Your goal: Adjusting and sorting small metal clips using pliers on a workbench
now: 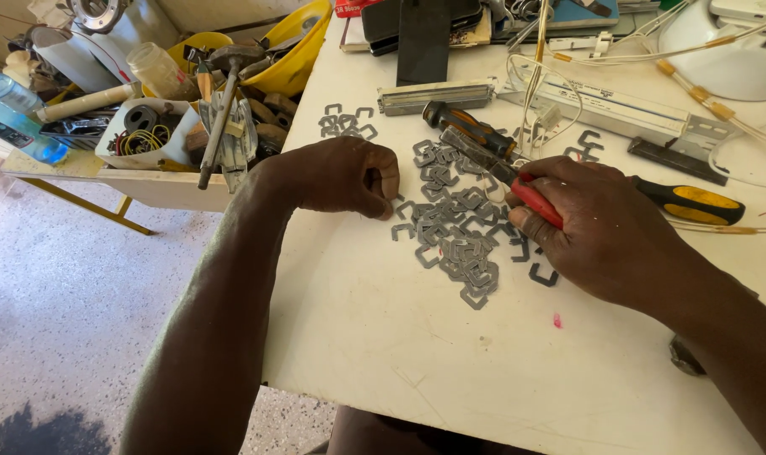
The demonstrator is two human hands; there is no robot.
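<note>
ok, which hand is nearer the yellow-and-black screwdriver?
Right. The right hand lies just beside the screwdriver, gripping red-handled pliers. The left hand is a fist across the clip pile, well away.

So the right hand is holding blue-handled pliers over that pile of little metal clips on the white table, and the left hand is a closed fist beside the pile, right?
Not quite: the handles are red, not blue. The head view shows the right hand gripping red-handled pliers over the metal clips on the white table, with the left hand fisted beside the pile.
</note>
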